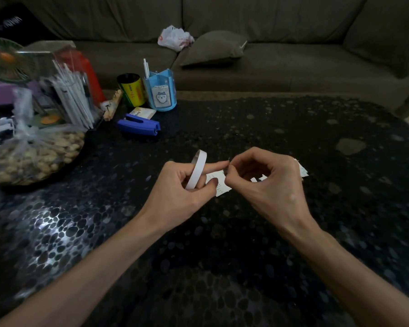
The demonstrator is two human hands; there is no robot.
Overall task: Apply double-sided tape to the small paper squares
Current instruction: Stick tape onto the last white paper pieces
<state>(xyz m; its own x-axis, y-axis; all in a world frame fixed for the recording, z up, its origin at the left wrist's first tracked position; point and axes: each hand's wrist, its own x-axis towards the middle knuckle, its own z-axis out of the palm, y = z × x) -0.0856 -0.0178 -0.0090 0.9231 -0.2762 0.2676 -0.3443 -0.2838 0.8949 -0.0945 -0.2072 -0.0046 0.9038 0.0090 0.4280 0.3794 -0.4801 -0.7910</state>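
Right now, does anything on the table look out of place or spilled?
Nothing looks spilled or damaged. One odd thing: the tape roll sits around the index finger of the left hand like a ring, above the paper squares on the table.

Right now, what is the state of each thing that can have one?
tape roll: ringed on left index finger.
left hand: grips the tape roll.
right hand: fingertips pinched; content unclear.
paper squares: flat on the table, partly hidden.
stapler: closed.
pen holder: upright.

Head-worn view, steeply down over near table (246, 128)
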